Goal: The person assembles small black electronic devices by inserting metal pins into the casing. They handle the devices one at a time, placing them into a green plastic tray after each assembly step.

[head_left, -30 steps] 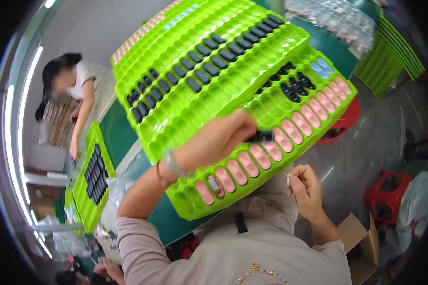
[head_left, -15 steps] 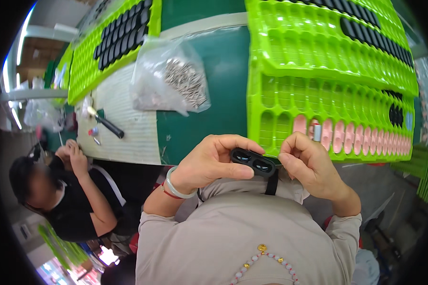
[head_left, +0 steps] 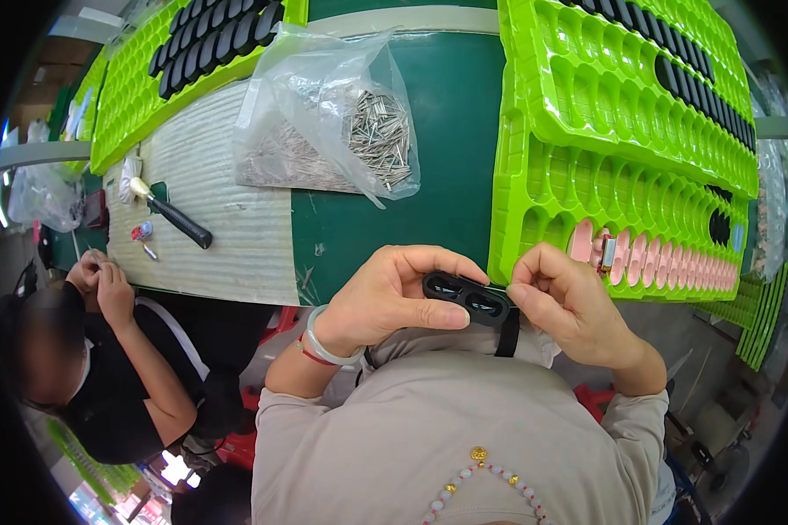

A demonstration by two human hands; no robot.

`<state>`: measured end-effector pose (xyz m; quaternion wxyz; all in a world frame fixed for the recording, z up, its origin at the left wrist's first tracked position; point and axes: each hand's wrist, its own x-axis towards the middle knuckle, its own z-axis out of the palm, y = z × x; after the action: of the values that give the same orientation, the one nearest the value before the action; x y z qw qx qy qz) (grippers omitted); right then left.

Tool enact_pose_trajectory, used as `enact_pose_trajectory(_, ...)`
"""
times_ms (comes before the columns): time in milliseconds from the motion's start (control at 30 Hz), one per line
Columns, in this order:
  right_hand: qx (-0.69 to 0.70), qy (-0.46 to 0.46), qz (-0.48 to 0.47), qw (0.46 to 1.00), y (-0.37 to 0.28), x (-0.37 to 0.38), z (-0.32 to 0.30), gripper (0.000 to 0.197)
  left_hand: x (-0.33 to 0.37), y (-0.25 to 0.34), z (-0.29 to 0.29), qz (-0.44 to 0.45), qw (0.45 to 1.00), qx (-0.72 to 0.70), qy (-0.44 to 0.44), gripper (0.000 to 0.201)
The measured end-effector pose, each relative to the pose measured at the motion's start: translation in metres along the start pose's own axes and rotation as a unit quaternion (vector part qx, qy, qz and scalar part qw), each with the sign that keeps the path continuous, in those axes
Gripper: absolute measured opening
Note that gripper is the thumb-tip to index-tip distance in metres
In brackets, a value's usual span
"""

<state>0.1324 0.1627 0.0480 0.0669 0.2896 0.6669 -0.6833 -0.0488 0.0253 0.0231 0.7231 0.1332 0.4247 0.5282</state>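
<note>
My left hand [head_left: 383,299] is closed round a black earbud charging case shell [head_left: 466,299], thumb on its near side and fingers along its far side. Two glossy oval wells in the shell face up. At the shell's right end my right hand [head_left: 571,308] is pinched, with what looks like a thin metal pin [head_left: 497,287] between thumb and forefinger; most of it is hidden by the fingertips. Beyond my hands lies a clear plastic bag [head_left: 311,101] holding many loose metal pins [head_left: 381,136].
Green moulded trays [head_left: 578,210] stand at the right, with pink shells [head_left: 639,258] and black pieces [head_left: 709,96]. Another green tray [head_left: 123,114] at far left bears black cases [head_left: 214,44]. A black-handled tool [head_left: 179,223] lies on ribbed sheeting [head_left: 228,227]. A co-worker [head_left: 131,367] sits at left.
The view has shifted, so the bag and left tray appear nearer and the right trays further right. My hands keep the same hold on the case shell at nearly the same place.
</note>
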Motion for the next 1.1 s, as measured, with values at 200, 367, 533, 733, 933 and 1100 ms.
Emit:
enact_pose_trajectory(200,-0.024,-0.001,-0.016,1.000,0.004,-0.004,0.000,0.016,0.002,-0.007,-0.005,0.025,0.999,0.000,-0.047,0.033)
enact_pose_trajectory(367,-0.098,-0.016,-0.037,0.994,-0.002,-0.005,-0.006,0.015,0.002,-0.002,0.006,0.135,0.956,0.261,-0.015,0.033)
enact_pose_trajectory(533,-0.142,-0.016,-0.060,0.988,0.008,-0.009,-0.001,0.014,-0.001,-0.011,0.010,0.139,0.932,0.334,0.009,0.036)
enact_pose_trajectory(733,-0.187,-0.017,-0.131,0.973,0.027,-0.020,0.009,0.013,-0.009,-0.030,0.009,0.082,0.946,0.313,-0.006,0.036)
enact_pose_trajectory(933,-0.227,-0.007,-0.140,0.964,0.036,-0.022,0.011,0.014,-0.011,-0.046,0.011,0.205,0.886,0.416,0.011,0.035)
enact_pose_trajectory(1100,-0.297,0.040,-0.223,0.928,0.039,-0.027,0.016,0.015,-0.015,-0.051,0.019,0.264,0.837,0.477,0.048,0.036)
